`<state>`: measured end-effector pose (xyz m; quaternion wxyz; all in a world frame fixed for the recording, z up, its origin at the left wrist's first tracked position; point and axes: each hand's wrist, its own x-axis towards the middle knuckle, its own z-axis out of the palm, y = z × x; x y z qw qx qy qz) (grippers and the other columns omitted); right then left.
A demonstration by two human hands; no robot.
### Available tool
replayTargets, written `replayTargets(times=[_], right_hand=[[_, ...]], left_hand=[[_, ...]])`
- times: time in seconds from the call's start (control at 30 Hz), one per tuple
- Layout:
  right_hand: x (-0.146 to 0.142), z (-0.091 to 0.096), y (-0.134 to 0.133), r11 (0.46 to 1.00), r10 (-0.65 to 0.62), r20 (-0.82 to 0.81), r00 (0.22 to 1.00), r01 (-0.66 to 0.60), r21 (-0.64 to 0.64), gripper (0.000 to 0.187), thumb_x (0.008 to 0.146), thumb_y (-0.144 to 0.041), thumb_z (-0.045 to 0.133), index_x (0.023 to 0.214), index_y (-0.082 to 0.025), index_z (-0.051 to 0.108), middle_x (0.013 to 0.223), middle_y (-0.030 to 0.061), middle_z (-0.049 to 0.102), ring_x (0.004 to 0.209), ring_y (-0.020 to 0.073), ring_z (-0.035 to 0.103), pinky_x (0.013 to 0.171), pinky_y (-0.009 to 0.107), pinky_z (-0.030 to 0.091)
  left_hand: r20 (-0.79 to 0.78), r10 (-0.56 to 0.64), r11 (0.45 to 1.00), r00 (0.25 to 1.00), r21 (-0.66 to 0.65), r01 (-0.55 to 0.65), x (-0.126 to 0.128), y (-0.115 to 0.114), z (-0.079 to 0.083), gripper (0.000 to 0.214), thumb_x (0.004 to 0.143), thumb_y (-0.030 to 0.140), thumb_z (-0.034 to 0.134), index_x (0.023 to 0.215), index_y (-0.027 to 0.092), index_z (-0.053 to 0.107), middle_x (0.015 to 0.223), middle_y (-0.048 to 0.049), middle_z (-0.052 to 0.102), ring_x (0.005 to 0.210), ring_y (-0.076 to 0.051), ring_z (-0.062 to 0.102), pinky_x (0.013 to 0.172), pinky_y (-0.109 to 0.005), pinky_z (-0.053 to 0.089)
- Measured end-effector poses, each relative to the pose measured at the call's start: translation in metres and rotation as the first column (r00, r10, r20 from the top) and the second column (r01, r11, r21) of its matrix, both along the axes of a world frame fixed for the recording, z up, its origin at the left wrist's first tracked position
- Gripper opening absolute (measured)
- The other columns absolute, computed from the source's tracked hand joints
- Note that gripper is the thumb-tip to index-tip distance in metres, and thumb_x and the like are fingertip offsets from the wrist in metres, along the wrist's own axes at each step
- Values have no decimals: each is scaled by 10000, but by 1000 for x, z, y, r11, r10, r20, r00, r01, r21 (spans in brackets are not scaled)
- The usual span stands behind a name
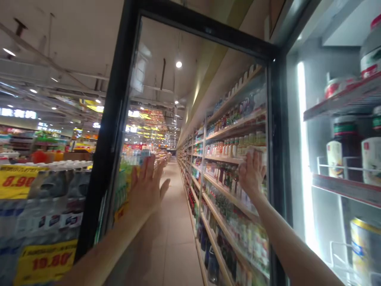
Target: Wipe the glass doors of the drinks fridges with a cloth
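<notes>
1. Nearest, two bare forearms rise from the bottom edge. The left hand, left of centre, is open, fingers spread and raised toward the glass; contact is unclear.
2. The right hand, right of centre, is raised toward the glass too. A pale patch at its fingertips is blurred; I cannot tell whether it holds anything.
3. Before both hands, a black-framed glass door stands swung open, filling the middle of the frame.
4. Along the right edge is a lit refrigerator with dark bottles on a middle shelf and a yellow-topped can at lower right.
5. At lower left are stacked packs of bottles with yellow price signs.
6. Through the glass, long shelves of bottles line a tiled floor, receding toward centre.
7. Farthest, ceiling lights shine above.
</notes>
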<state>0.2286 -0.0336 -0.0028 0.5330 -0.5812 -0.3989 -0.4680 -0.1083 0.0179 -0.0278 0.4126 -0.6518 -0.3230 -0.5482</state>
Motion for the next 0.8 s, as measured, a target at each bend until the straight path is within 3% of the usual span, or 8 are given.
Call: replayTargets(times=[0.13, 0.23, 0.33, 0.43, 0.53, 0.63, 0.73, 0.8], right_hand=[[-2, 48, -2, 997, 4, -141, 990, 6, 71, 586, 890, -344, 252, 1432, -129, 306, 1491, 172, 281, 1377, 351, 212, 1029, 620, 241], [-38, 64, 3, 999, 28, 234, 972, -19, -44, 551, 888, -340, 293, 1413, -181, 353, 1499, 102, 296, 1398, 285, 188, 1083, 550, 208], [-49, 74, 5, 986, 101, 540, 835, -11, -166, 494, 891, -343, 331, 1367, -250, 426, 1487, 51, 336, 1398, 238, 203, 1113, 514, 157], [-26, 93, 2, 999, 41, 210, 977, -42, -1, 517, 895, -342, 298, 1384, -212, 402, 1482, 105, 331, 1384, 288, 226, 1070, 590, 192], [-23, 116, 3, 993, 31, -60, 998, -24, 116, 557, 896, -338, 260, 1417, -158, 341, 1485, 162, 301, 1377, 338, 217, 1015, 644, 237], [-66, 122, 9, 999, 49, 281, 959, -44, -26, 530, 887, -325, 309, 1397, -201, 382, 1491, 104, 317, 1394, 290, 203, 1064, 574, 222], [-109, 119, 14, 987, 120, 675, 728, -17, -157, 493, 884, -319, 354, 1368, -259, 425, 1490, 30, 336, 1409, 225, 178, 1114, 500, 162], [-114, 122, 14, 987, 127, 702, 701, -20, -159, 476, 889, -322, 352, 1352, -261, 446, 1479, 26, 357, 1403, 219, 197, 1119, 503, 147]], left_hand=[[2, 37, 999, 999, -14, -37, -8, 2, 54, 565, 887, 444, 402, 1387, 184, 365, 1512, -138, 237, 1411, -317, 143, 1107, -570, 113], [14, 34, 999, 999, 12, -34, -7, 2, 57, 586, 880, 487, 401, 1388, 200, 365, 1515, -125, 233, 1412, -305, 147, 1116, -559, 94], [11, 50, 998, 999, 33, -50, -7, 2, 51, 580, 881, 478, 402, 1396, 214, 354, 1510, -120, 249, 1412, -290, 157, 1123, -544, 97], [7, 66, 997, 998, 49, -67, -7, 1, 50, 564, 885, 450, 401, 1392, 206, 362, 1500, -130, 271, 1409, -292, 168, 1120, -555, 109], [6, 75, 995, 997, 72, -75, -7, 2, 52, 549, 891, 425, 389, 1388, 193, 368, 1499, -138, 265, 1412, -298, 152, 1114, -570, 114], [8, 78, 993, 997, 88, -78, -6, 4, 51, 544, 889, 424, 393, 1377, 185, 385, 1496, -141, 270, 1411, -299, 156, 1113, -563, 127], [14, 95, 989, 995, 115, -96, -7, 5, 49, 519, 890, 411, 392, 1355, 184, 418, 1483, -141, 304, 1391, -311, 223, 1100, -569, 156], [3, 108, 987, 994, 116, -108, -11, 3, 53, 513, 883, 433, 404, 1335, 193, 447, 1463, -135, 347, 1358, -324, 295, 1087, -567, 191]])
